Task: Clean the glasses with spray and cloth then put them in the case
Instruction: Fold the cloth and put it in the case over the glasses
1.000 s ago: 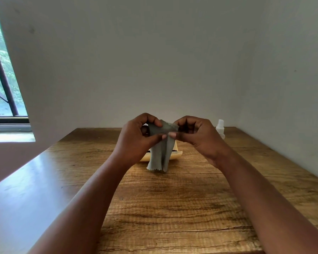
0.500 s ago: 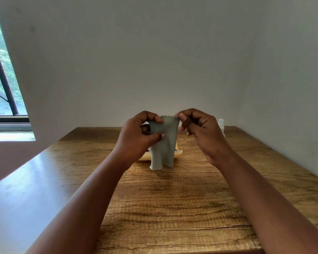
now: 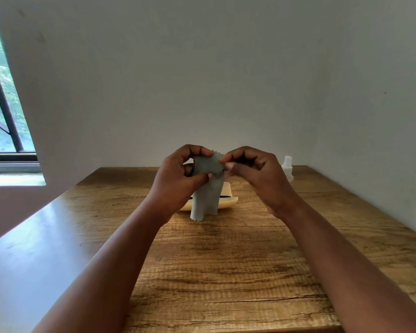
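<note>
A grey cloth (image 3: 207, 195) with a zigzag edge hangs between my hands above the table. My left hand (image 3: 175, 183) grips its upper part between thumb and fingers. My right hand (image 3: 257, 176) pinches the cloth's top right edge, fingertips almost touching the left hand. The glasses cannot be made out; whatever the cloth wraps is hidden by the fabric and my left fingers. Behind the cloth lies the cream case (image 3: 228, 203), open, with a dark inside. A small white spray bottle (image 3: 287, 168) stands at the far right of the table.
The wooden table (image 3: 226, 260) runs to a white wall at the back and another wall close on the right. A barred window (image 3: 3, 111) is at the far left.
The cloth's top edge has come up between my hands. My right hand has closed in towards the left and now pinches that edge. The hanging part has shifted a little.
</note>
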